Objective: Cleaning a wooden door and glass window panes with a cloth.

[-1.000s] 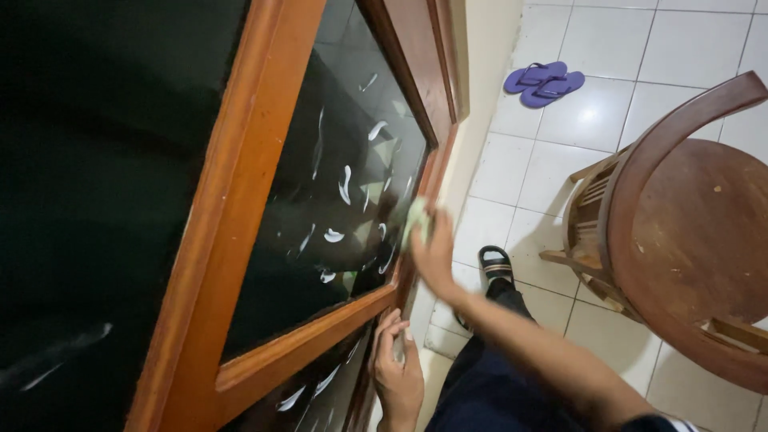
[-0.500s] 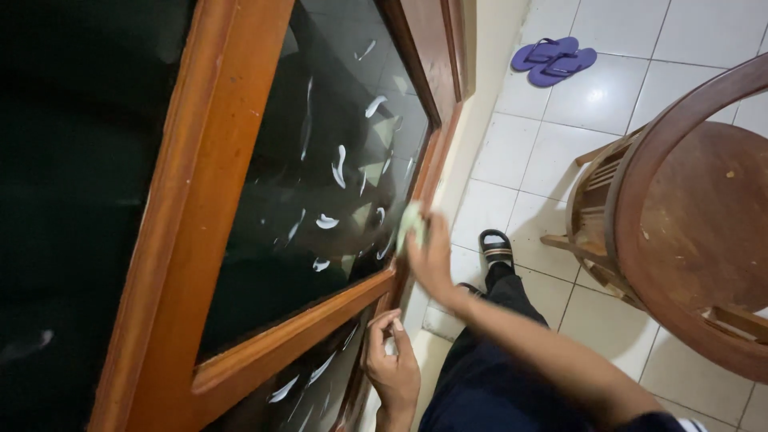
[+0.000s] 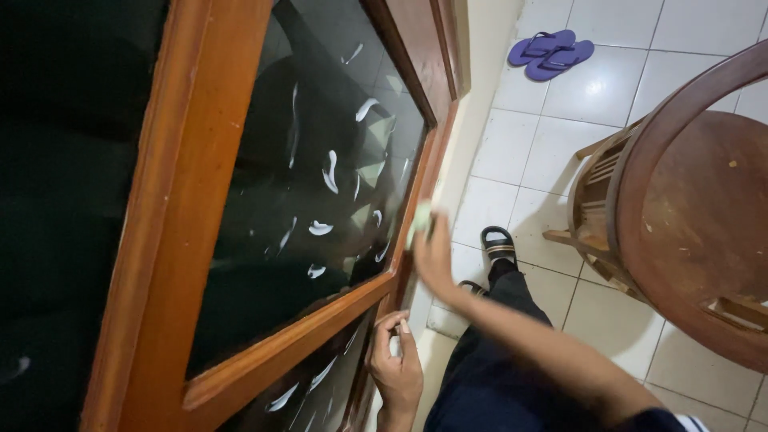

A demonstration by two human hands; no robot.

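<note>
Green cloth [image 3: 419, 222] pressed to glass pane [image 3: 320, 184] by right hand [image 3: 433, 256], fingers closed on it; left hand [image 3: 395, 370] grips wood door frame [image 3: 280, 352].

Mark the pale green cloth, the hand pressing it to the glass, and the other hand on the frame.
pale green cloth [image 3: 419, 218], head view, upper part showing above the fingers.
right hand [image 3: 436, 260], head view, back of the hand.
left hand [image 3: 398, 370], head view, knuckles against the wooden frame.

White tiled floor [image 3: 608, 88]

Bearing purple flip-flops [image 3: 552, 54], a wooden chair [image 3: 680, 216], a black sandal [image 3: 498, 242].
</note>
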